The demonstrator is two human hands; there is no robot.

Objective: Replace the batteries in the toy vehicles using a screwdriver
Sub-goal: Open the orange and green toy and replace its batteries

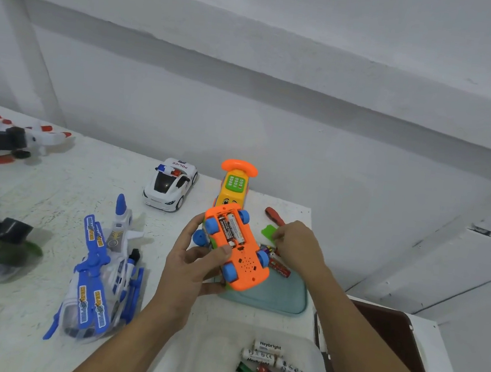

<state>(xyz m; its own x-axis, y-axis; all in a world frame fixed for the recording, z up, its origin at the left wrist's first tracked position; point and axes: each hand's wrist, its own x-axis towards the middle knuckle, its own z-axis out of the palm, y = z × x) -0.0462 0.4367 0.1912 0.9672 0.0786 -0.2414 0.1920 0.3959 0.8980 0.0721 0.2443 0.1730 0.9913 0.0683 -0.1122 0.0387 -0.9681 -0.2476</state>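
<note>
Screwdriver (275, 216) tip behind right hand (297, 242)

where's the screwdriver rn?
Head view, right of centre: the screwdriver lies on the table behind the right hand and green cover, right of the yellow phone toy.

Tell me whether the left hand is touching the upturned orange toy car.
Touching. The head view shows the left hand gripping the orange toy car, its thumb pressed on the underside beside the open battery bay, fingers curled under the body.
</note>
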